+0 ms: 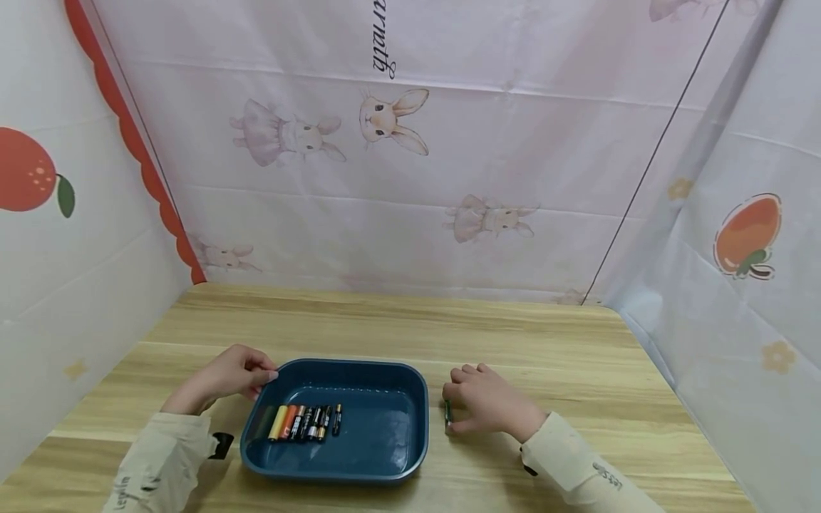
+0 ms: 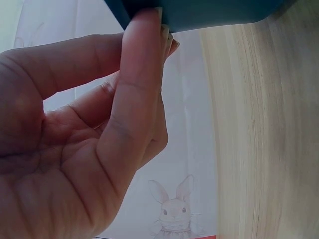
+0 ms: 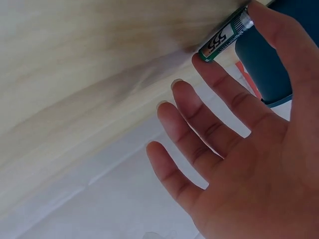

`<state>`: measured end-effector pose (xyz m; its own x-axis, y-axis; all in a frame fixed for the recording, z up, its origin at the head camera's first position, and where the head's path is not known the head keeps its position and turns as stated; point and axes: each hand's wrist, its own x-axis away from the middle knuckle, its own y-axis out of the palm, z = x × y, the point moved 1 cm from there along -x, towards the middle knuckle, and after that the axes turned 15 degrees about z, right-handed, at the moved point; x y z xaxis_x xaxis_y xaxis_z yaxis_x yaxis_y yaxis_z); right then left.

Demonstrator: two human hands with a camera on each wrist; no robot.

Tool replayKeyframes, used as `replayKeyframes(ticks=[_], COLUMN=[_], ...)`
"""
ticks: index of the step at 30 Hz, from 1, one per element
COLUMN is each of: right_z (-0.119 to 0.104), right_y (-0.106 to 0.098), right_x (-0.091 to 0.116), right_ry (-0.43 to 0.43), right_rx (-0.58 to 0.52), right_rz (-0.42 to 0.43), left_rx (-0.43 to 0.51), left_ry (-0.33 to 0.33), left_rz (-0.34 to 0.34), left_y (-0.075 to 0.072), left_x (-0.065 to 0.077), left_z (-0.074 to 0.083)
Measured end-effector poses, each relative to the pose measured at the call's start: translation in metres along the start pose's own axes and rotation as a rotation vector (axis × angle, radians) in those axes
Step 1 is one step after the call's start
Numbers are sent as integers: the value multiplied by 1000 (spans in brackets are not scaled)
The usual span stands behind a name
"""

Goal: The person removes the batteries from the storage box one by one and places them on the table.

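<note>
A dark blue tray (image 1: 398, 470) stands on the wooden table. Inside, towards its left end, lies a row of batteries (image 1: 297, 422) in yellow, orange and black, with one black battery (image 1: 337, 420) slightly apart on the right. My left hand (image 1: 234, 374) pinches the tray's upper left rim; in the left wrist view its fingertips (image 2: 149, 20) meet the tray wall (image 2: 209, 15). To the right of the tray, my right hand (image 1: 484, 400) holds a green battery (image 3: 225, 37) end to end between thumb and index finger, at the table surface. Its other fingers are spread.
Wooden tabletop (image 1: 545, 342) surrounds the tray. A printed rabbit cloth (image 1: 385, 235) hangs behind the table, with fruit-patterned cloths (image 1: 725, 306) at both sides. Dark wrist straps (image 1: 221, 445) show at the sleeves.
</note>
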<state>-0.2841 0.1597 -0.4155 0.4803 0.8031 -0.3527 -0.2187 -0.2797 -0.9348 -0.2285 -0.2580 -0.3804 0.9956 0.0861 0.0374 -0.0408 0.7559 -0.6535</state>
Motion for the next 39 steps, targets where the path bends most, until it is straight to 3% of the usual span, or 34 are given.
replayKeyframes(ticks=[21,39], right_z=[-1,0], right_y=[3,6], right_x=[2,-1], right_ry=[18,35], right_rx=[-20,-36], right_rz=[-8,-3], left_rx=[-12,-10], left_ry=[8,6], left_rz=[5,-7], left_y=[0,-1], left_x=[3,-7], left_z=[3,-3])
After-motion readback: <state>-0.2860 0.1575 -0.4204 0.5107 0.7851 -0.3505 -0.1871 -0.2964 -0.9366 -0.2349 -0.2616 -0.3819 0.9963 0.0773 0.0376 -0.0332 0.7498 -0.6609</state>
